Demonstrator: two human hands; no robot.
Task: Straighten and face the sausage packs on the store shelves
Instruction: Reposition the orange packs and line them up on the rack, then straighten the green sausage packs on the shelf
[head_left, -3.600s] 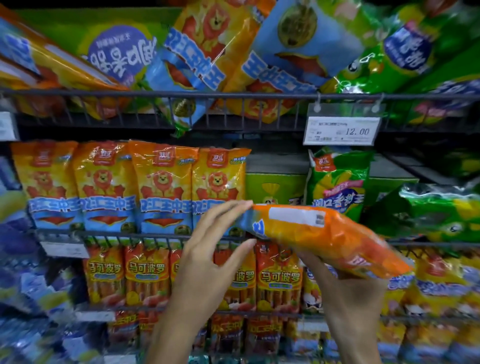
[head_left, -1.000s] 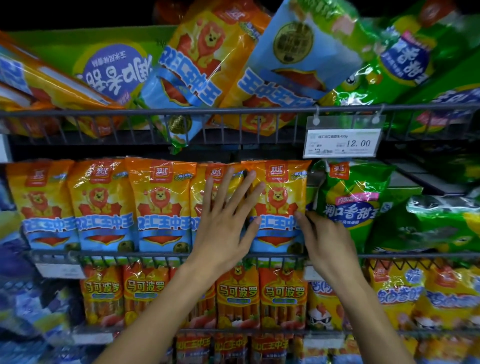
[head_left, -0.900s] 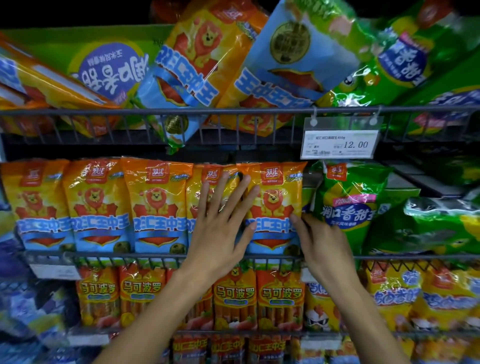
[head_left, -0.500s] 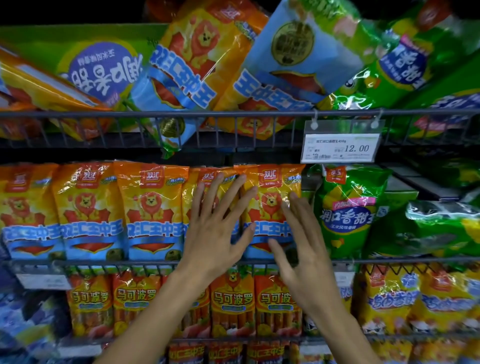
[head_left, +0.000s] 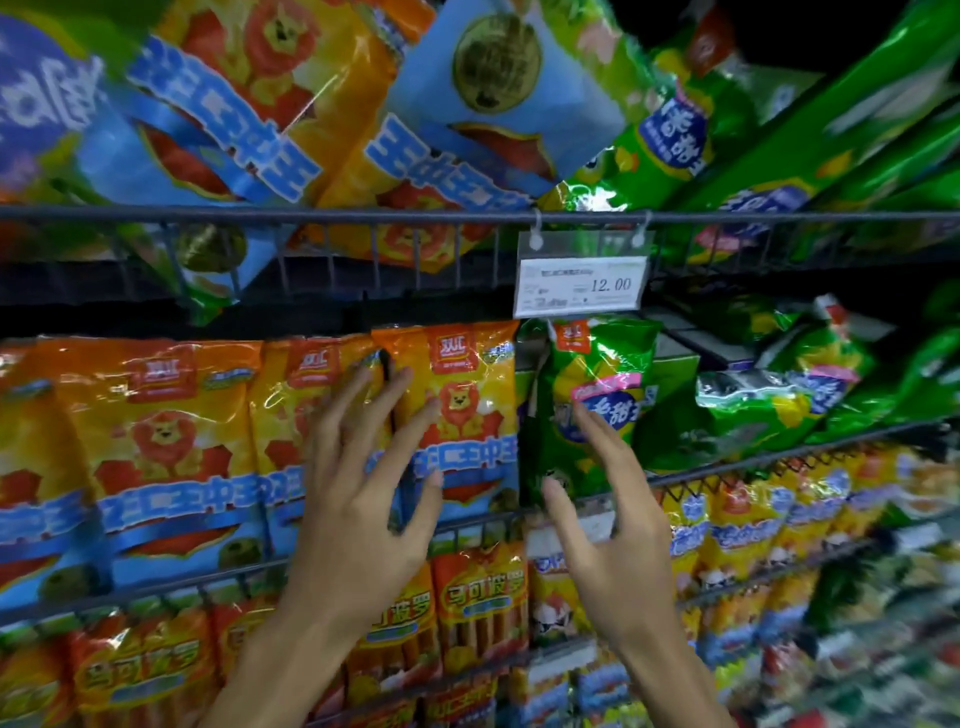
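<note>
Facing check, all positions relative to the price tag (head_left: 581, 285):
Price tag: reads 12.00, hangs from the upper wire rail (head_left: 311, 213) on two clips.
Your left hand (head_left: 363, 499): below-left of the tag, fingers spread and straight, laid over the seam between two orange packs. Nothing gripped. Real contact vs. just hovering: can't tell.
Your right hand (head_left: 613, 530): straight below the tag, fingers straight and apart, thumb out to the left. Holds nothing. Fingertips sit in front of the green pack (head_left: 597, 395); touching or not, can't tell.
End orange pack (head_left: 462, 410): just below-left of the tag, upright, lion face forward, last in the row, right edge beside the green pack.
Orange row (head_left: 161, 441): runs left from there on the middle shelf, packs upright, faces forward, side by side.
Green pack: directly under the tag, upright but crumpled, leaning a little.
More green packs (head_left: 789, 384): right of the tag, same shelf, lying slumped, not faced.
Upper shelf packs (head_left: 249, 114): above the tag, orange/blue ones left and green ones right, tilted and piled over each other.
Lower shelf packs (head_left: 478, 592): below the tag, red-orange, upright behind their own rail.
Edges of the view: blurred, text unreadable.
</note>
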